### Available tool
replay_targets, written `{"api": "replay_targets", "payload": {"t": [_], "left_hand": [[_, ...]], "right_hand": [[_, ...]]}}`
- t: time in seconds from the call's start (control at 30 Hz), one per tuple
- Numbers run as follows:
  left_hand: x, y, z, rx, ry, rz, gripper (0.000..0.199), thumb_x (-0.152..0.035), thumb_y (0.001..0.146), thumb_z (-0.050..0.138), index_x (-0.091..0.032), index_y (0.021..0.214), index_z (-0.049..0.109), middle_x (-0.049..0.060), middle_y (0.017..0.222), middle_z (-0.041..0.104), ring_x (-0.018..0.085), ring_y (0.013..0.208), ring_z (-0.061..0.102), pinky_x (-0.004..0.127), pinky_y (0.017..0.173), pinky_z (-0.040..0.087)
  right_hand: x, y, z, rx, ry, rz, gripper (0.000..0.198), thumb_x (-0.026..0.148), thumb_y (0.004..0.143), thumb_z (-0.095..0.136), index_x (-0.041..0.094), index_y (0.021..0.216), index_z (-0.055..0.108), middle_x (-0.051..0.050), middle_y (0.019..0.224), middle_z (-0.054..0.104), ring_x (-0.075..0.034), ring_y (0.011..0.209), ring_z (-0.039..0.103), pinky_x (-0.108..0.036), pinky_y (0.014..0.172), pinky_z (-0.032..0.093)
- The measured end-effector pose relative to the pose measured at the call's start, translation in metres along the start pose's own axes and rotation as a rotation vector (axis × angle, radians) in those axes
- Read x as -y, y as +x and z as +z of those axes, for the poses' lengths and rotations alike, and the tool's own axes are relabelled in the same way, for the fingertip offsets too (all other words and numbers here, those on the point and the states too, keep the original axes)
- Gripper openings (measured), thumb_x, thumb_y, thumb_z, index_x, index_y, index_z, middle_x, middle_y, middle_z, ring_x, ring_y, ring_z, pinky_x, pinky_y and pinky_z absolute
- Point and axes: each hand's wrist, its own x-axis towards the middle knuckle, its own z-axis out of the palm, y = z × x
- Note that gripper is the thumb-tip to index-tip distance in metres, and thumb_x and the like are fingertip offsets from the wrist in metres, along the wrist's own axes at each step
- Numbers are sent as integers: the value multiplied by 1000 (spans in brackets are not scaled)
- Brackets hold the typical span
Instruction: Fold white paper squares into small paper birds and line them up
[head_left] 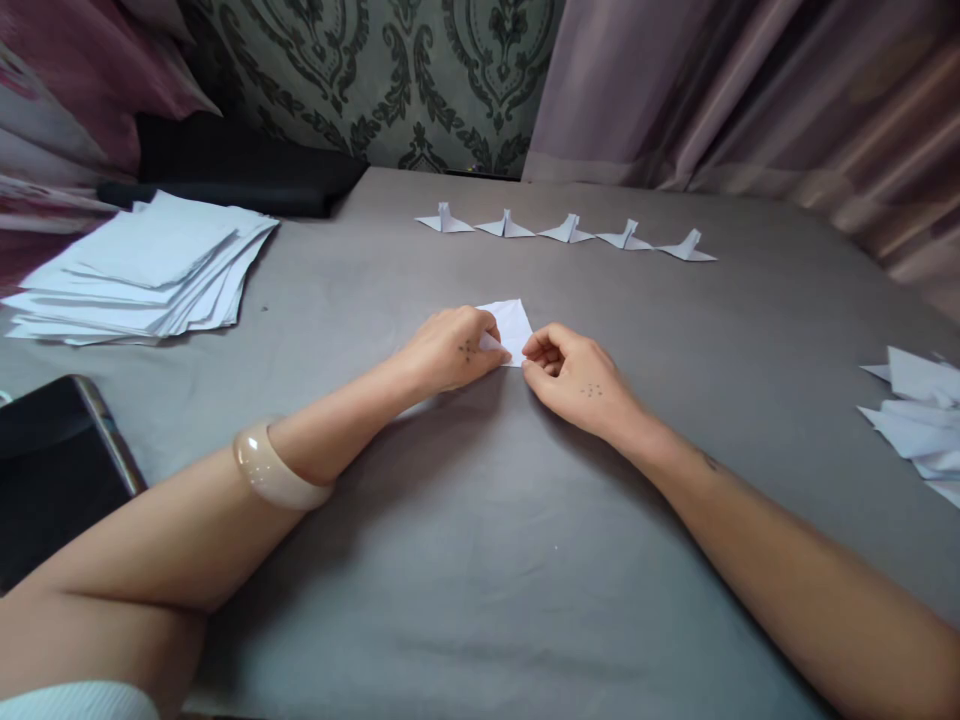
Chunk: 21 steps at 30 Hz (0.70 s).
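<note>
A small folded sheet of white paper [512,322] lies on the grey cloth in the middle of the view, between my hands. My left hand [459,348] has its thumb and curled fingers closed on the paper's left side and lower edge, hiding part of it. At the lower right corner, my right hand [574,375] pinches the paper's edge between thumb and fingertips. One corner of the sheet points up and away from me.
Several folded paper birds [568,230] stand in a row behind my hands. A stack of white paper [150,265] lies at the left, near a black cloth [240,170] and a dark phone-like device [60,480]. More folded paper pieces [919,410] lie at the right edge.
</note>
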Motion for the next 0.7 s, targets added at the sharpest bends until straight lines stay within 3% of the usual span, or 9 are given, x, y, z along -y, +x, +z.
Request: {"api": "replay_targets", "payload": {"t": [0.23,0.47,0.7], "left_hand": [[1,0,-4,56,-138,-37,22,-26,79,56,-16,95,68,2,69,62,15,61,53,26,58,36],[3,0,-5,46,-205,-14,33,-21,76,56,-16,108,64,1,74,61,14,62,51,25,60,35],[9,2,-4,53,-247,7,35,-22,75,54,-15,108,63,1,74,58,14,62,49,24,58,35]], "right_hand": [[14,8,4,5,-127,157,13,28,71,64,22,76,54,-1,75,64,-16,69,58,-30,65,44],[21,21,2,87,-170,271,24,33,66,71,23,79,53,-2,79,64,-17,66,58,-30,56,41],[24,33,-6,216,-154,374,24,27,63,74,24,74,53,2,57,55,-14,49,47,-29,47,33]]}}
